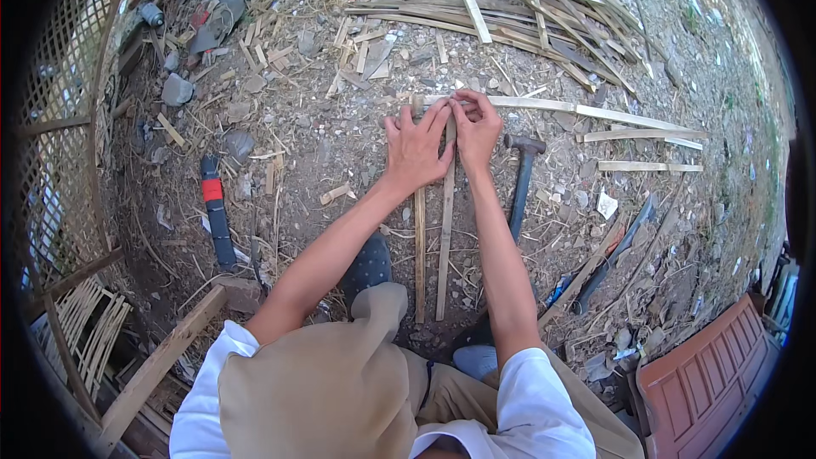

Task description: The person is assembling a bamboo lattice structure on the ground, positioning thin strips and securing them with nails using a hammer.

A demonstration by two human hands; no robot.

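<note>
Two thin wooden strips run toward me: a left one [420, 259] and a right one [444, 246]. At their far ends a longer pale wooden strip [544, 104] lies crosswise. My left hand [416, 151] bends over the far ends, its thumb and fingers closing on the right strip. Beside it my right hand [476, 132] pinches at the junction with the crosswise strip. Whatever its fingertips hold is too small or hidden to make out. A hammer [521, 178] with a dark handle rests on the ground right of my right forearm.
Many wooden strips [510, 8] are heaped at the far side. Short strips [650, 167] lie at the right. A dark tool with a red band [212, 191] is at the left, near a wooden beam [161, 365] and a lattice panel [64, 76]. A brown-red panel [705, 374] stands lower right.
</note>
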